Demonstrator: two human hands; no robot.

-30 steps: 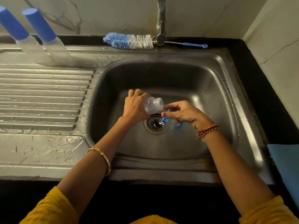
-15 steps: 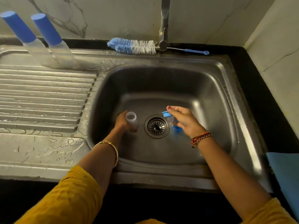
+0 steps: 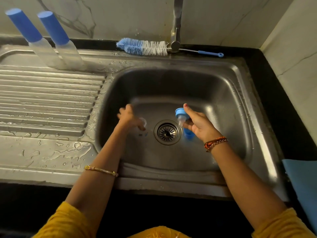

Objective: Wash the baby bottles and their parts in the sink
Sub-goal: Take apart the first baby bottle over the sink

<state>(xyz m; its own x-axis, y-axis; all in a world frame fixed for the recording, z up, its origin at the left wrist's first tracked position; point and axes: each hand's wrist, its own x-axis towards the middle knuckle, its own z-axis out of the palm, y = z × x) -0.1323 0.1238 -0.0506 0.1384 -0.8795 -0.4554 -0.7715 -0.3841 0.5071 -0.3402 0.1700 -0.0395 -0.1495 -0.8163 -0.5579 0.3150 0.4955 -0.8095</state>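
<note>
1. Marble-patterned wall tiles back a black worktop (image 3: 274,93) that carries a stainless steel sink (image 3: 228,93) with a ribbed draining board (image 3: 48,100) on its left; water drops lie on the board's near edge.
2. Two clear baby bottles with tall blue caps (image 3: 42,40) stand side by side at the far end of the draining board, close to the wall.
3. Behind the basin, a blue-and-white bristle bottle brush with a thin wire handle (image 3: 145,48) lies across the base of the metal tap (image 3: 175,31).
4. Left hand (image 3: 130,117), blurred, is low in the basin just left of the round drain strainer (image 3: 167,132), its fingers curled around a small clear plastic bottle (image 3: 143,121) whose open mouth shows.
5. Right hand (image 3: 199,123) is just right of the drain, thumb and fingers pinching a blue screw ring with a clear teat (image 3: 180,115), the teat pointing down towards the drain.
6. A further blue part (image 3: 188,134) sits on the basin floor under the right hand; what it is cannot be told.
7. A blue cloth (image 3: 301,186) lies at the right edge, beside the sink.
</note>
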